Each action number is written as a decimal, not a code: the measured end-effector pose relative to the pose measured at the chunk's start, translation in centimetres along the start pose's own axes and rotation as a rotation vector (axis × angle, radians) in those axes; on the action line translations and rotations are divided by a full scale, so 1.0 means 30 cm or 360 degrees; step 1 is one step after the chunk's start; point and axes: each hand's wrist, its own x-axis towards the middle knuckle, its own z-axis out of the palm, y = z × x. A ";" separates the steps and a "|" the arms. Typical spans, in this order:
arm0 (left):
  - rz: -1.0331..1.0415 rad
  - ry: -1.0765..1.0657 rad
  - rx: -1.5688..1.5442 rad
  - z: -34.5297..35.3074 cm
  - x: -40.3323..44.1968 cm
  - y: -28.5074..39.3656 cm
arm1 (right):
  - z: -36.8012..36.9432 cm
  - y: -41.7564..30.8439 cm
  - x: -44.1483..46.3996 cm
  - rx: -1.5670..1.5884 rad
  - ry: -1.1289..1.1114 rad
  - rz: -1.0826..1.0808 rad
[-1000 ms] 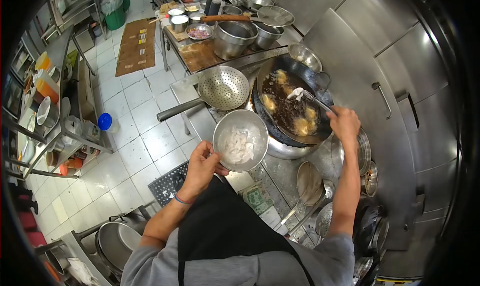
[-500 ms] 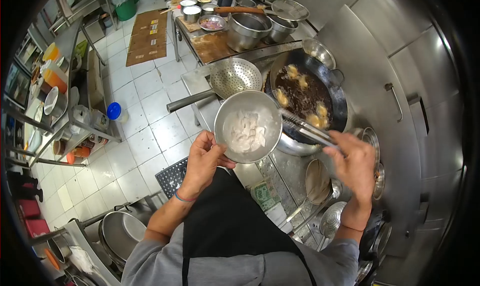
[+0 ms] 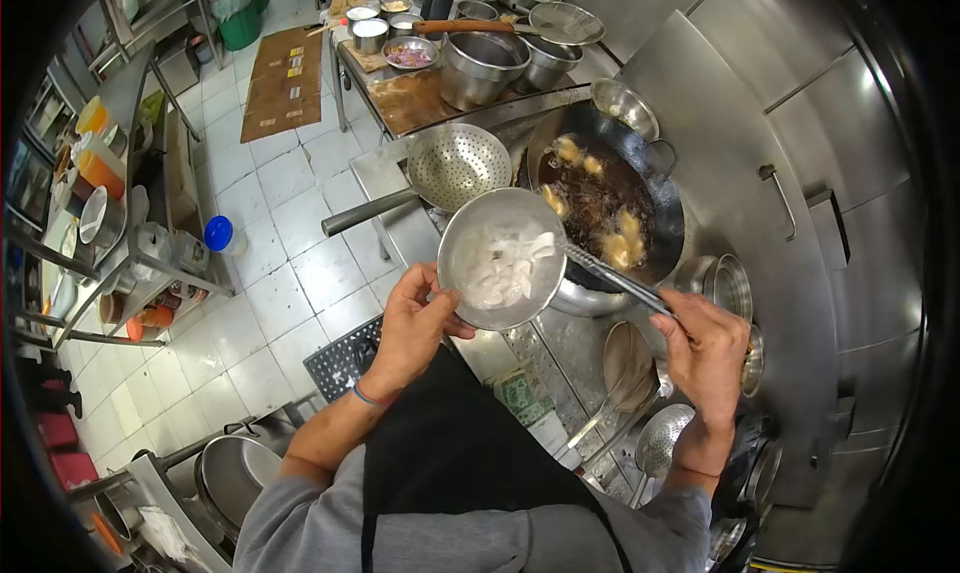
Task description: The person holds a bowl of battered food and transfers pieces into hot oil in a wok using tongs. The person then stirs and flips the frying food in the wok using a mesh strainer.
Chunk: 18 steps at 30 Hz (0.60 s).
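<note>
Gripping the steel bowl (image 3: pixel 512 206) of white-coated pieces (image 3: pixel 505 276) beside the wok (image 3: pixel 664 185), the left hand (image 3: pixel 415 318) risks tipping it; the right hand (image 3: pixel 706 345) clasps metal tongs (image 3: pixel 622 278) (pinching a piece? can't tell), and a slip could splash oil (image 3: pixel 598 201).

Pale square tiles cover the floor (image 3: pixel 325 288), glossy where light catches them. A brown sheet (image 3: pixel 268 98) lies flat at the far left, near a green bin (image 3: pixel 240 35). Shiny metal panels form the right-hand wall (image 3: pixel 850 123), fitted with a bar handle (image 3: pixel 781 208). A steel shelving table (image 3: pixel 127 91) lines the left; a brown-topped table (image 3: pixel 415 105) stands at the far side.
</note>
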 end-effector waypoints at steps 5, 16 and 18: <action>-0.0079 0.0033 -0.0013 -0.043 0.027 -0.040 | -0.022 0.057 0.008 -0.0089 0.0180 0.0205; -0.0063 0.0116 0.0012 -0.062 0.016 -0.050 | 0.263 0.331 0.060 -0.0496 -0.0199 0.0715; -0.0064 0.0197 0.0045 -0.056 0.005 -0.022 | 0.222 0.302 0.056 -0.0448 -0.0059 0.0676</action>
